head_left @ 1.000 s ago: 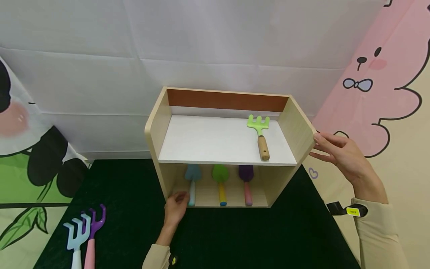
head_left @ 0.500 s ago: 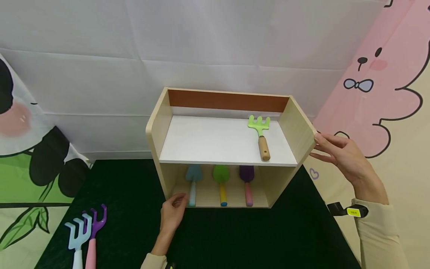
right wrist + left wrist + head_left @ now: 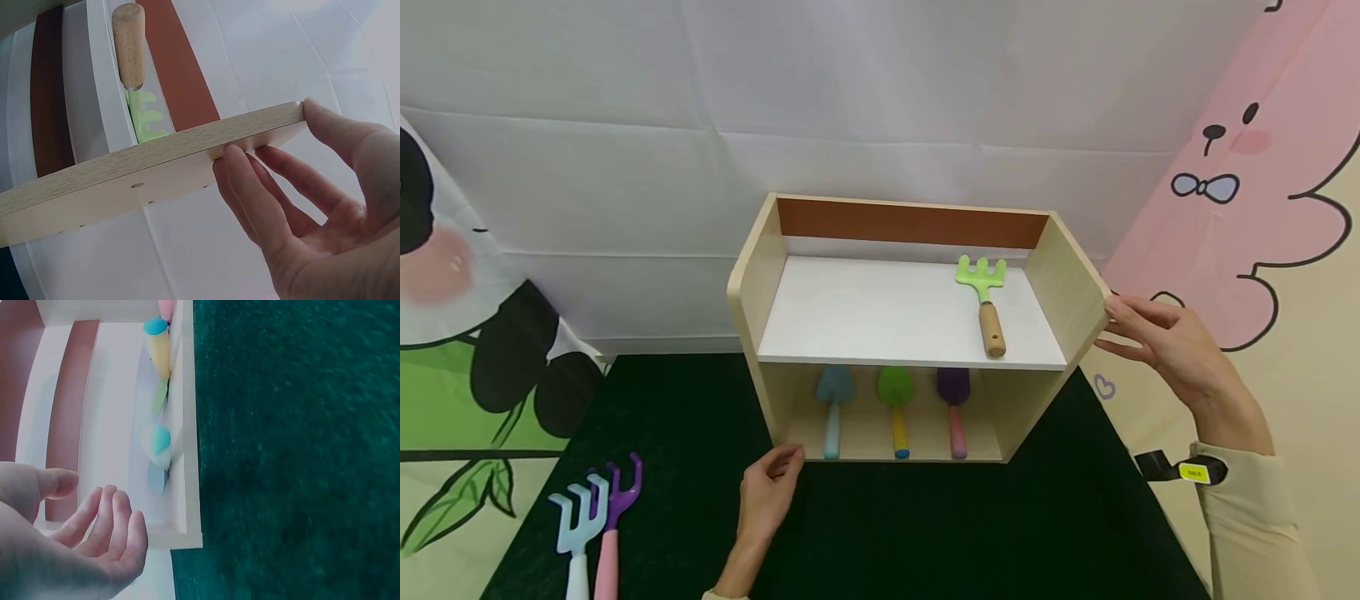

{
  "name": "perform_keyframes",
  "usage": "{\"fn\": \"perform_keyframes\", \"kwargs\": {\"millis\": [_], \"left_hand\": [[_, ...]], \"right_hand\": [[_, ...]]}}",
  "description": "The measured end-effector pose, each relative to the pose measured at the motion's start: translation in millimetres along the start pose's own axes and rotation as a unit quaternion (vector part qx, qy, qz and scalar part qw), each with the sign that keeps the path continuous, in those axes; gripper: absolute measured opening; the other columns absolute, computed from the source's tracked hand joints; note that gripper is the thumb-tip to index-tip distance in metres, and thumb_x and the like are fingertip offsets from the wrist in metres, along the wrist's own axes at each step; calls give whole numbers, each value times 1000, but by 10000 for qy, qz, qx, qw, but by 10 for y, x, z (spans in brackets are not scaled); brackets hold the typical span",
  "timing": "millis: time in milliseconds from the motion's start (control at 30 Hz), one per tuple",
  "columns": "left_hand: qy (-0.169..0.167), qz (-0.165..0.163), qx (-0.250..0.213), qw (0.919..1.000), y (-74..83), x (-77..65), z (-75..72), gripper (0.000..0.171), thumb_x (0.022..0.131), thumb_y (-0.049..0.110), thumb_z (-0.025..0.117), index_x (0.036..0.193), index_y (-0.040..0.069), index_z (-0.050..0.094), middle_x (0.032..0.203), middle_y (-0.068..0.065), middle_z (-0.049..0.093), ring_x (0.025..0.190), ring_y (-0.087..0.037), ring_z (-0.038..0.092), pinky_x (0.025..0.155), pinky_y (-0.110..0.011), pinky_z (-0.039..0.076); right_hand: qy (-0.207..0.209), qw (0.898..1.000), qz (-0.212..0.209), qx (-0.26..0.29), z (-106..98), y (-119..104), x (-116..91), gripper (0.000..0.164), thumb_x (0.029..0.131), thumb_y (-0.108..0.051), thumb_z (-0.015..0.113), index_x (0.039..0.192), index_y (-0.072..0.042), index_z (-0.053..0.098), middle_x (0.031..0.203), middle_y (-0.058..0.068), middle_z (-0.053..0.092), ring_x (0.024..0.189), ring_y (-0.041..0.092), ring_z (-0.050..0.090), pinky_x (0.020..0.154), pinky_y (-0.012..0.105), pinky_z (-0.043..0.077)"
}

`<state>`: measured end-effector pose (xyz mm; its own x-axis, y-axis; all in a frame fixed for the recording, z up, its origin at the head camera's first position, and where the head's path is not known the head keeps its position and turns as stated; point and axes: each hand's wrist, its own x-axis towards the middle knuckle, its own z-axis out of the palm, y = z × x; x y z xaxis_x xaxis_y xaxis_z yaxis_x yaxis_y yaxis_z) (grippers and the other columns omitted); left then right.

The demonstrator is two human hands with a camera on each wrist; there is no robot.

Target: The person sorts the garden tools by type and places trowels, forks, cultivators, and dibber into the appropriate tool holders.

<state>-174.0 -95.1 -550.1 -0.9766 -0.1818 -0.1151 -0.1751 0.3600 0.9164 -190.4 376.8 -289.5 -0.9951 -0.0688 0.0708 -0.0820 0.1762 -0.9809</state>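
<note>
There are three trowels (image 3: 896, 386), three garden forks (image 3: 991, 327), one shelf unit (image 3: 865, 312), one table (image 3: 962, 533) and two printed animals (image 3: 1255, 229).

Wood-grained shelf unit (image 3: 1066, 287) (matt, smooth).

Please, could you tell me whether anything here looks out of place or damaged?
Nothing looks damaged, but the light-blue fork and purple fork seem to overlap on the tabletop, outside the shelf unit, and the green fork slants on its upper board, unlike the straighter trowels below.
</note>
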Motion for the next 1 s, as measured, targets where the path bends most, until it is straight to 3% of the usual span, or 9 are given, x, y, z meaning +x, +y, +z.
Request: {"fn": "perform_keyframes", "kwargs": {"millis": [267, 500, 700, 1000], "left_hand": [[54, -142, 252, 9996, -49, -45, -82, 35, 95, 38, 55, 119, 13, 61, 113, -9, 62, 100, -22, 60, 85, -38, 50], [461, -224, 445, 9977, -144, -85, -141, 36, 93, 43, 56, 114, 15, 63, 106, -7, 63, 94, -19, 60, 73, -47, 52], [365, -312, 501, 9976, -169, -122, -246, 33, 96, 35, 55, 118, 11, 60, 110, -11, 63, 99, -23, 60, 84, -40, 50], [454, -568, 540, 9959, -241, -166, -415, 35, 97, 37, 53, 120, 12, 59, 114, -11, 62, 101, -22, 59, 86, -41, 49]], "right_hand": [[53, 10000, 16, -5, -13, 8, -15, 41, 95, -17, 58, 133, -4, 53, 118, -3, 63, 101, 12, 65, 78, 31, 55], [107, 9999, 64, -37, -8, 1, -14, 39, 95, -17, 58, 133, -6, 55, 119, -3, 63, 101, 13, 65, 78, 31, 55], [95, 9999, 42, -84, -3, -2, -14, 40, 95, -18, 57, 134, -7, 54, 120, -3, 63, 101, 13, 65, 78, 31, 55], [76, 9999, -30, -144, -2, 1, -12, 39, 96, -17, 56, 133, -5, 54, 120, -4, 63, 102, 13, 65, 78, 31, 55]]}}
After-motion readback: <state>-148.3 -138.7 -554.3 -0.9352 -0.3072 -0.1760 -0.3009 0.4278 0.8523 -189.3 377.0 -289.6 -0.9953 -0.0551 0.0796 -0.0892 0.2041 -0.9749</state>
